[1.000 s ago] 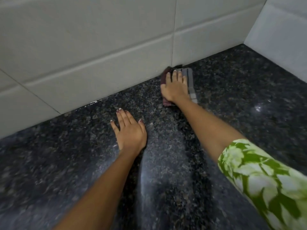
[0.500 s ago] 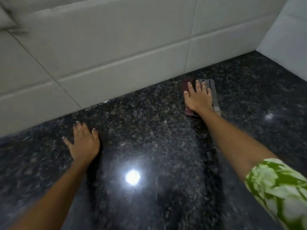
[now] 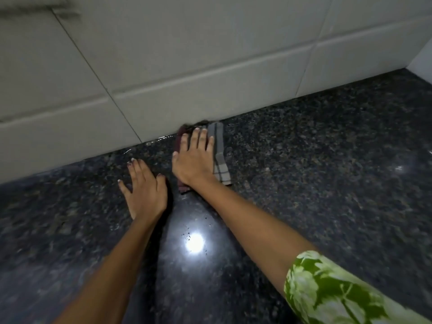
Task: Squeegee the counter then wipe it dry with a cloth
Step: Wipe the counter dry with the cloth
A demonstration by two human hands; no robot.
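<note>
A folded grey and maroon checked cloth [image 3: 219, 155] lies flat on the dark speckled granite counter [image 3: 327, 183], its far end against the tiled wall. My right hand [image 3: 195, 160] presses palm-down on the cloth with fingers stretched out, covering most of it. My left hand [image 3: 145, 190] rests flat on the bare counter just to the left of the right hand, fingers spread, holding nothing. No squeegee is in view.
A white tiled wall [image 3: 187, 66] runs along the back of the counter and a second wall [image 3: 423, 59] meets it at the far right corner. A thin line of water [image 3: 161, 139] glints along the wall's base. A lamp reflection [image 3: 195, 243] shines between my forearms.
My right hand has slid the cloth leftward along the wall's base. The left hand now lies close beside the right hand instead of far out to the left.
</note>
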